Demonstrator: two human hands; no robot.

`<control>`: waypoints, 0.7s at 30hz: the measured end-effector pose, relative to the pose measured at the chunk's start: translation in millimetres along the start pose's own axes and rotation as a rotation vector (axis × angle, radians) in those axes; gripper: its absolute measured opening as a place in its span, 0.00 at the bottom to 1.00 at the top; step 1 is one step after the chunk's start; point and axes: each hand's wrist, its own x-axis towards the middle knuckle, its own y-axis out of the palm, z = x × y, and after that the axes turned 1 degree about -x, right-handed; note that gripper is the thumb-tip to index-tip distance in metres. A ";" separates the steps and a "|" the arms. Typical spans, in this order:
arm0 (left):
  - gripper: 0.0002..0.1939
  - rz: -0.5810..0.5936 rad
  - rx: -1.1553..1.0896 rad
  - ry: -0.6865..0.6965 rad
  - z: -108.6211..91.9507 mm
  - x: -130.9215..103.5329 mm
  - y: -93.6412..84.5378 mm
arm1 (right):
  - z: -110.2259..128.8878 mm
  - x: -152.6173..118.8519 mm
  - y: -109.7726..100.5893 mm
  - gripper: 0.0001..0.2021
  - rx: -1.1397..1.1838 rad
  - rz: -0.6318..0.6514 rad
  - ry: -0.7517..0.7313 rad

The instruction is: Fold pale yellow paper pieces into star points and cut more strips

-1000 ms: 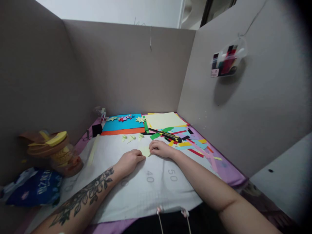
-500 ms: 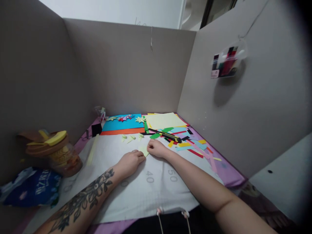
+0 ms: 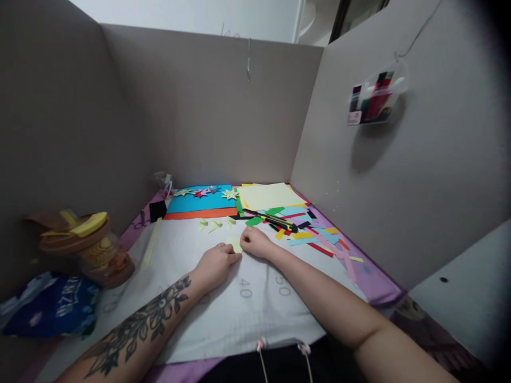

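A small pale yellow piece of paper (image 3: 235,243) lies on the white mat between my two hands. My left hand (image 3: 215,264) has its fingers closed at the paper's lower edge. The fingers of my right hand (image 3: 255,243) are curled in a pinch at its right side. Just beyond are several small folded yellow paper pieces (image 3: 216,227) in a row. A black and yellow utility knife (image 3: 275,220) rests past my right hand, on top of coloured paper strips (image 3: 311,236).
Folded paper stars (image 3: 199,192) sit on a blue sheet (image 3: 217,202) at the back, beside a stack of pale yellow sheets (image 3: 271,197). At left stand a lidded cup (image 3: 101,252) and a blue packet (image 3: 56,306). Grey panels (image 3: 215,106) enclose the table.
My left fingers have shifted slightly to the right along the paper's lower edge. The right hand stays nearly in place, and the view has tilted a little.
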 end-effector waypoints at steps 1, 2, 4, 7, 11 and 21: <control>0.18 -0.001 -0.008 -0.002 0.3 0.0 0.7 | 0.4 -0.2 0.1 0.07 -0.003 0.000 0.005; 0.18 -0.001 -0.017 -0.002 0.5 0.0 1.2 | 0.7 -0.3 0.1 0.07 -0.004 0.000 0.007; 0.18 0.001 -0.024 -0.001 0.3 0.0 1.4 | 1.0 -0.5 -0.1 0.07 -0.004 0.002 0.010; 0.19 -0.005 0.001 -0.009 -1.2 0.5 0.1 | 0.9 -0.6 -0.7 0.06 -0.011 0.005 0.009; 0.20 -0.002 0.044 -0.025 -3.4 2.9 -1.8 | 1.7 -0.9 0.0 0.05 -0.032 0.009 0.014; 0.13 0.088 0.156 -0.041 -18.9 1.9 -9.2 | 0.9 -4.4 0.7 0.07 -0.211 -0.039 0.109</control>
